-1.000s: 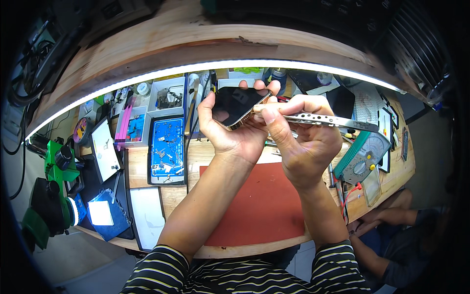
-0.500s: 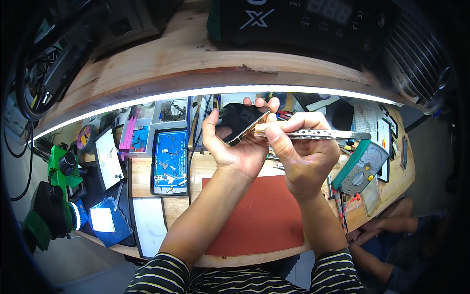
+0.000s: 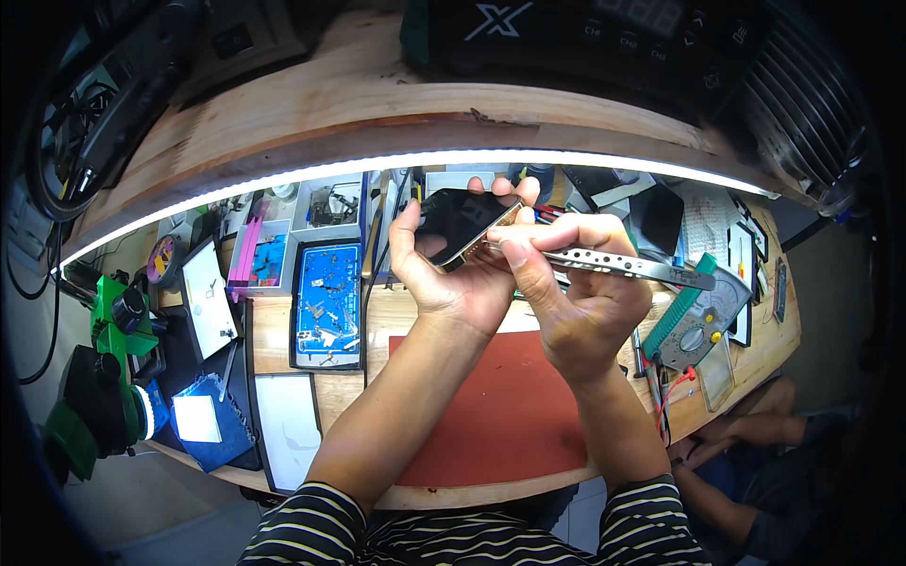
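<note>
My left hand (image 3: pixel 462 288) is closed round a black smartphone (image 3: pixel 460 224), its thumb at one side and fingertips over the far edge. The phone is tilted, dark glass face up, with its lower right edge toward my other hand. Between thumb and fingers my right hand (image 3: pixel 585 292) pinches metal tweezers (image 3: pixel 604 261) with a row of holes in the shank. Their tip end points left at that edge of the phone; the tips themselves are hard to make out behind my fingers. Below both hands lies a reddish-brown mat (image 3: pixel 495 415) on the wooden bench.
A blue tray of small parts (image 3: pixel 328 307) lies left of my forearms, near a divided organizer (image 3: pixel 260 255). A green-and-grey multimeter (image 3: pixel 698 321) stands right. A green microscope (image 3: pixel 104 377) is far left. Overhead runs a lit shelf edge (image 3: pixel 425 165). Another person's arm (image 3: pixel 717 500) shows lower right.
The outer end of the tweezers has dipped slightly, so they slant more. My left hand keeps the phone in nearly the same place. The whole view has shifted a little.
</note>
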`<move>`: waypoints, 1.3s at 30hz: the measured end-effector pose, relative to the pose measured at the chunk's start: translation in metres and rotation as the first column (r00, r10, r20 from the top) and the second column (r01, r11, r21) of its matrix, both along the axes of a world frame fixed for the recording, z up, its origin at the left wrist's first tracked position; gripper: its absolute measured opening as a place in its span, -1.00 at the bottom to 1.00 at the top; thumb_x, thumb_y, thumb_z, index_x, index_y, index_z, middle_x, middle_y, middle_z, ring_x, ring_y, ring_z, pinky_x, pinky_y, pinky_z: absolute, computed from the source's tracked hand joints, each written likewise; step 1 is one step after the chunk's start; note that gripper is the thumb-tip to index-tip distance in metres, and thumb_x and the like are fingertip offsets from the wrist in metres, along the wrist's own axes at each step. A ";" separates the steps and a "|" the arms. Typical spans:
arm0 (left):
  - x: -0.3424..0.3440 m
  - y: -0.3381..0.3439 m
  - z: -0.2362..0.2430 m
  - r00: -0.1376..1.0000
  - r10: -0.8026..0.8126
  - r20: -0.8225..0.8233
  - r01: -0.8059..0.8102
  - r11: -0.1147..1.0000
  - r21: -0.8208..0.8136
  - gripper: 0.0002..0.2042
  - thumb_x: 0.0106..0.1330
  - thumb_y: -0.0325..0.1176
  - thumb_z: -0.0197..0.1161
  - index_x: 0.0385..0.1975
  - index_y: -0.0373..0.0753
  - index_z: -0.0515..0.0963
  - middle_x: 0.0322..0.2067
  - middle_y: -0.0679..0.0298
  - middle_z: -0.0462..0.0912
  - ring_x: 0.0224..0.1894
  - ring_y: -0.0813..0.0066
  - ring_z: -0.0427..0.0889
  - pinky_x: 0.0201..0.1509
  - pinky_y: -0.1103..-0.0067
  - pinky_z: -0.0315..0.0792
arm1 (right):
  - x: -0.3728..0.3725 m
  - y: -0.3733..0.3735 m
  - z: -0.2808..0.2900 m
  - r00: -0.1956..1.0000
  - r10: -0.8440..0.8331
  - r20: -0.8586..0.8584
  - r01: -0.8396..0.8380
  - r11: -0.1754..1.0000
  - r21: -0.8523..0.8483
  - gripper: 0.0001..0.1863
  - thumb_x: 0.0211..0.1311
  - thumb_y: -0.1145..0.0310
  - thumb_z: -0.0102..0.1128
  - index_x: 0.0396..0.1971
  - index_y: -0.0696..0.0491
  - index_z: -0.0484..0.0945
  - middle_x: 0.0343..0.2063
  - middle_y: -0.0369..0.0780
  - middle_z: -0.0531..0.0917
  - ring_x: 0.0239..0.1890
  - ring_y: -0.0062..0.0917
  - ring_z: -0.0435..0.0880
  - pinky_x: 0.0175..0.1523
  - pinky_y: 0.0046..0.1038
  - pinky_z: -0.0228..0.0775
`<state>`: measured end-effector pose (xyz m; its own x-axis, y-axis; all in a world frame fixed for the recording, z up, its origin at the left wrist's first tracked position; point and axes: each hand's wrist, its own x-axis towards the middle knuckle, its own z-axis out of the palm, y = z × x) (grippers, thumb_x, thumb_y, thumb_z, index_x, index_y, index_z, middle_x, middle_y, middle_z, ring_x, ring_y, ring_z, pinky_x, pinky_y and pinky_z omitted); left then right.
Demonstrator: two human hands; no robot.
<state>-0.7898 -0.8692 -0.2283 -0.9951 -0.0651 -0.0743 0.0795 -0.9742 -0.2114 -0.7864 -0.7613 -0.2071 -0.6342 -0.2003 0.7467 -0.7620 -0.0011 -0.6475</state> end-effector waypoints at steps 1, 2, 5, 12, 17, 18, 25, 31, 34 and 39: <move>0.000 0.000 0.000 1.000 0.000 0.016 0.000 1.000 0.012 -0.40 0.10 0.10 0.17 -0.19 -0.44 0.40 -0.22 -0.02 0.53 -0.05 0.06 0.54 0.20 0.19 0.40 | 0.000 -0.001 0.000 0.999 0.044 -0.005 -0.044 0.998 -0.046 -0.76 0.11 0.72 0.28 -0.28 0.21 0.42 -0.32 -0.14 0.62 -0.21 -0.50 0.69 -0.01 -0.53 0.54; 0.000 0.001 -0.001 1.000 0.011 0.007 -0.011 1.000 -0.021 -0.41 0.11 0.10 0.16 -0.19 -0.42 0.40 -0.22 -0.03 0.53 -0.05 0.03 0.54 0.19 0.18 0.40 | 0.002 -0.002 0.000 0.998 0.060 0.020 -0.058 0.995 -0.079 -0.76 0.10 0.72 0.28 -0.28 0.20 0.43 -0.34 -0.16 0.63 -0.23 -0.53 0.69 -0.04 -0.55 0.53; 0.000 0.001 -0.002 0.999 0.049 0.020 -0.046 0.992 -0.114 -0.43 0.14 0.11 0.12 -0.16 -0.36 0.38 -0.23 -0.05 0.55 -0.06 -0.04 0.55 0.17 0.17 0.41 | 0.003 -0.004 0.000 0.993 -0.057 -0.101 0.058 0.998 0.008 -0.77 0.11 0.72 0.27 -0.30 0.18 0.43 -0.35 -0.17 0.63 -0.25 -0.57 0.68 -0.09 -0.58 0.51; -0.002 0.001 -0.002 0.997 0.073 0.024 -0.070 0.990 -0.124 -0.39 0.15 0.17 0.07 -0.11 -0.32 0.36 -0.23 -0.03 0.56 -0.04 -0.12 0.56 0.04 0.16 0.44 | 0.000 -0.002 -0.001 0.999 0.006 -0.035 -0.008 0.998 -0.062 -0.79 0.15 0.71 0.25 -0.31 0.19 0.41 -0.35 -0.18 0.59 -0.24 -0.53 0.68 -0.04 -0.55 0.53; 0.001 -0.002 -0.003 0.998 0.060 -0.023 -0.064 0.979 -0.196 -0.41 0.15 0.17 0.06 -0.12 -0.32 0.36 -0.23 -0.04 0.56 -0.05 -0.13 0.57 0.04 0.16 0.45 | 0.003 -0.007 -0.004 0.997 -0.023 0.070 0.034 0.986 -0.163 -0.81 0.07 0.63 0.36 -0.39 0.13 0.51 -0.43 -0.30 0.58 -0.32 -0.65 0.64 -0.21 -0.60 0.48; 0.001 -0.002 -0.003 0.998 0.057 -0.033 -0.062 0.981 -0.183 -0.41 0.15 0.16 0.06 -0.12 -0.32 0.37 -0.23 -0.04 0.56 -0.05 -0.13 0.56 0.05 0.16 0.44 | 0.002 -0.007 -0.004 0.998 -0.051 0.024 0.054 0.992 -0.116 -0.81 0.07 0.64 0.35 -0.38 0.13 0.50 -0.42 -0.29 0.58 -0.30 -0.65 0.65 -0.18 -0.61 0.48; 0.000 -0.001 -0.003 0.998 0.064 0.005 -0.062 0.978 -0.199 -0.41 0.15 0.16 0.07 -0.14 -0.33 0.37 -0.24 -0.05 0.57 -0.05 -0.13 0.57 0.05 0.16 0.45 | 0.000 -0.009 -0.004 0.997 0.000 0.078 0.014 0.983 -0.186 -0.81 0.06 0.63 0.36 -0.39 0.12 0.50 -0.43 -0.28 0.57 -0.37 -0.66 0.61 -0.21 -0.61 0.46; -0.002 -0.002 -0.005 0.996 0.061 -0.062 -0.071 0.982 -0.173 -0.40 0.14 0.16 0.09 -0.13 -0.33 0.38 -0.25 -0.05 0.59 -0.05 -0.16 0.58 0.01 0.16 0.46 | 0.001 -0.008 -0.003 0.999 -0.008 0.053 0.017 0.986 -0.166 -0.80 0.05 0.63 0.37 -0.39 0.12 0.51 -0.42 -0.28 0.58 -0.34 -0.64 0.63 -0.20 -0.60 0.47; -0.001 -0.001 -0.005 0.997 0.072 -0.010 -0.073 0.978 -0.195 -0.42 0.14 0.15 0.08 -0.14 -0.33 0.38 -0.26 -0.05 0.59 -0.05 -0.17 0.57 0.03 0.16 0.45 | 0.000 -0.009 -0.003 0.995 0.018 0.098 0.005 0.974 -0.228 -0.79 0.04 0.63 0.37 -0.38 0.13 0.51 -0.41 -0.27 0.58 -0.33 -0.63 0.65 -0.20 -0.59 0.48; -0.001 -0.001 -0.005 0.997 0.075 -0.023 -0.078 0.978 -0.193 -0.42 0.15 0.16 0.06 -0.16 -0.32 0.39 -0.25 -0.07 0.60 -0.06 -0.16 0.58 0.00 0.18 0.47 | 0.000 -0.006 -0.003 0.999 -0.045 -0.001 0.045 0.993 -0.111 -0.80 0.06 0.65 0.35 -0.35 0.15 0.51 -0.38 -0.26 0.58 -0.30 -0.63 0.66 -0.20 -0.61 0.50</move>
<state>-0.7911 -0.8706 -0.2332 -0.9875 -0.1532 -0.0377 0.1540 -0.9878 -0.0212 -0.7868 -0.7674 -0.2103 -0.6382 -0.0872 0.7649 -0.7651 -0.0387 -0.6428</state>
